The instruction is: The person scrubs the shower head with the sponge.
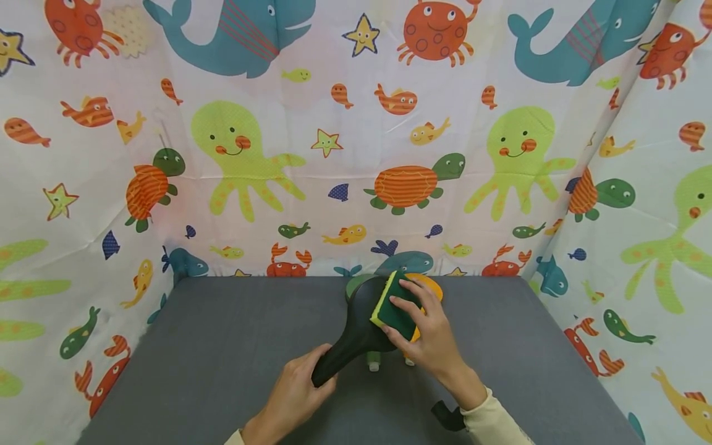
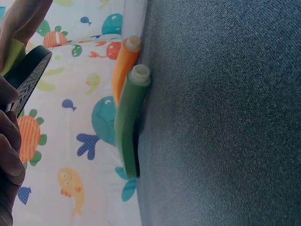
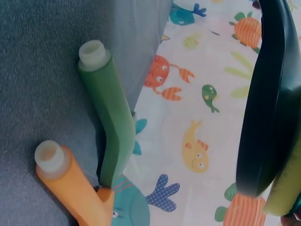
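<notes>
My left hand (image 1: 297, 383) grips the handle of a black shower head (image 1: 361, 324), which is held up above the table at a tilt. My right hand (image 1: 436, 340) holds a sponge (image 1: 399, 307), green on one side and yellow on the other, against the round head. In the left wrist view, the patterned face of the shower head (image 2: 34, 77) points away from the sponge. The right wrist view catches its smooth black back (image 3: 270, 103) with the sponge's yellow side (image 3: 284, 190) at it.
Behind lie a green shower head (image 3: 108, 108) and an orange one (image 3: 66, 181), white threaded ends towards me, on the grey table (image 1: 250, 334). A cloth with sea animals (image 1: 345, 216) hangs behind and at both sides. Beside the right sleeve is a black curved piece (image 1: 447, 416).
</notes>
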The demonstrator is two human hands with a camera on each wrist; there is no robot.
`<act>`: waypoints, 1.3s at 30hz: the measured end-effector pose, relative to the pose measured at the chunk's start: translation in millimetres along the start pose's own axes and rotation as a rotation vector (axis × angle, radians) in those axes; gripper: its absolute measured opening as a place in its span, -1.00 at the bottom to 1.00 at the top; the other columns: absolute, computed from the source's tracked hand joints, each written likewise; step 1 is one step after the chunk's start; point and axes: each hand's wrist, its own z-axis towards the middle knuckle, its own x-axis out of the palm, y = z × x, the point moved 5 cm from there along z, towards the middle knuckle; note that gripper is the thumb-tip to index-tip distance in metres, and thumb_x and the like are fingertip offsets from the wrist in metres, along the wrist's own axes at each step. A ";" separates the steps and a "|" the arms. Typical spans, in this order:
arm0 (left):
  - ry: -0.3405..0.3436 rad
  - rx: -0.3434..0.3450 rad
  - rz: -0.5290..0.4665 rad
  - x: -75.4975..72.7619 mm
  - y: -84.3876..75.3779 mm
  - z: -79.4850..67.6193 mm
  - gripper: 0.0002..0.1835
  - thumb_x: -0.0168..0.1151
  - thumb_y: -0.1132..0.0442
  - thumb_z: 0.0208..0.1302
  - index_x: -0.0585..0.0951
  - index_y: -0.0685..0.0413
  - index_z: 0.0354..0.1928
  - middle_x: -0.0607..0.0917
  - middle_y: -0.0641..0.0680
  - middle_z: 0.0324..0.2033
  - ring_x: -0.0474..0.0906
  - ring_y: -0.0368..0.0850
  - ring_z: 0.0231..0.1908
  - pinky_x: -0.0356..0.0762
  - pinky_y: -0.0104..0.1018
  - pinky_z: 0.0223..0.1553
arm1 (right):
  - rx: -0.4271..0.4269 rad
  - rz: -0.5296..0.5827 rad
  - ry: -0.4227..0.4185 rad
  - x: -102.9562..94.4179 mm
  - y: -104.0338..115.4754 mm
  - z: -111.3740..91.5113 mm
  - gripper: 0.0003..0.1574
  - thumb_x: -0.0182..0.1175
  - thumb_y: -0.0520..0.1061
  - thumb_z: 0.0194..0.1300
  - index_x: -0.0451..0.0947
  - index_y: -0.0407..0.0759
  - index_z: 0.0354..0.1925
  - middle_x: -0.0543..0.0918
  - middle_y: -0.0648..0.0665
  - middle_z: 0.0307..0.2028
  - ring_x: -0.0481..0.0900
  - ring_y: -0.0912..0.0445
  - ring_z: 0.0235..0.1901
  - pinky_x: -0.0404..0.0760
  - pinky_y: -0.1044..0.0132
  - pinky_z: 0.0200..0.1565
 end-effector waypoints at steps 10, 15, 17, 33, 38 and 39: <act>-0.019 -0.002 0.038 4.1 1.9 6.4 -0.53 0.47 0.37 -0.07 0.62 0.05 -0.03 0.74 -0.06 -0.36 0.50 -0.41 -0.47 0.47 -0.49 -0.44 | -0.137 -0.040 0.021 8.9 23.9 4.4 -0.41 0.18 0.33 0.29 0.61 0.02 0.10 0.46 -0.20 0.30 0.31 -0.26 0.33 0.53 -0.23 0.11; -0.023 -0.004 0.045 4.6 1.6 7.7 -0.53 0.47 0.38 -0.08 0.63 0.07 -0.04 0.75 -0.03 -0.33 0.56 -0.38 -0.44 0.51 -0.45 -0.42 | -0.157 -0.049 0.048 10.5 26.2 6.2 -0.43 0.24 0.31 0.26 0.62 0.03 0.09 0.46 -0.19 0.30 0.31 -0.24 0.34 0.46 -0.24 0.19; -0.022 -0.013 0.049 4.9 1.8 7.7 -0.53 0.47 0.38 -0.09 0.63 0.07 -0.04 0.76 -0.03 -0.32 0.56 -0.37 -0.43 0.52 -0.44 -0.41 | -0.154 -0.049 0.058 10.2 24.6 7.4 -0.43 0.25 0.31 0.25 0.62 0.04 0.08 0.47 -0.19 0.29 0.31 -0.23 0.34 0.46 -0.23 0.20; -0.010 0.007 0.083 4.9 0.6 5.9 -0.53 0.48 0.37 -0.11 0.63 0.04 -0.05 0.75 -0.09 -0.31 0.55 -0.38 -0.41 0.50 -0.44 -0.41 | 0.002 -0.029 0.082 5.9 -4.2 18.6 -0.37 0.45 0.06 0.07 0.58 -0.02 0.12 0.42 -0.18 0.33 0.28 -0.19 0.38 0.45 -0.23 0.22; -0.012 0.027 0.101 4.7 0.8 5.8 -0.54 0.47 0.35 -0.10 0.63 0.03 -0.05 0.74 -0.09 -0.30 0.55 -0.39 -0.41 0.50 -0.46 -0.41 | 0.062 -0.033 0.072 6.6 -8.3 23.9 -0.39 0.44 0.06 0.09 0.58 -0.01 0.12 0.42 -0.18 0.33 0.31 -0.17 0.35 0.46 -0.23 0.20; -0.012 0.029 0.103 4.6 0.9 6.0 -0.54 0.47 0.35 -0.10 0.63 0.03 -0.06 0.74 -0.09 -0.31 0.54 -0.39 -0.42 0.49 -0.47 -0.41 | 0.064 -0.036 0.069 6.9 -7.8 25.1 -0.39 0.44 0.07 0.09 0.58 -0.01 0.12 0.42 -0.18 0.32 0.31 -0.17 0.35 0.47 -0.22 0.20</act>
